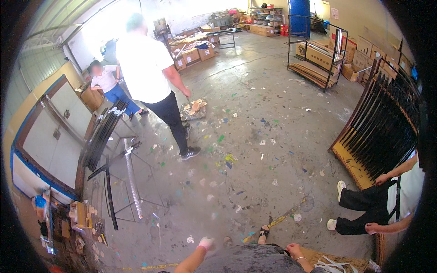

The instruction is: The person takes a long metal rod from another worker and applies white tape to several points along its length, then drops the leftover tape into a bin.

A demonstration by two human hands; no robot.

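Note:
My left hand (207, 242) hangs low in front of me, near the lower edge. It looks pale, as if in a white glove with a pink cuff, and its fingers are too blurred to make out. On the other side of my dark grey shirt (255, 259), my right hand (295, 250) has its fingers curled at the edge of something dark by my waist. Whether that is clothing or a held thing is unclear. A band circles the right wrist. My sandalled foot (264, 233) shows on the concrete floor (255, 182) below.
A rack of black rods (382, 123) stands at right, beside a person in black trousers (368, 204). Ahead, a person in a white shirt (145, 63) stands by a stand of black tubes (107, 132). Scraps litter the floor. A metal cart (314, 68) is farther back; white strips (334, 265) lie near my right.

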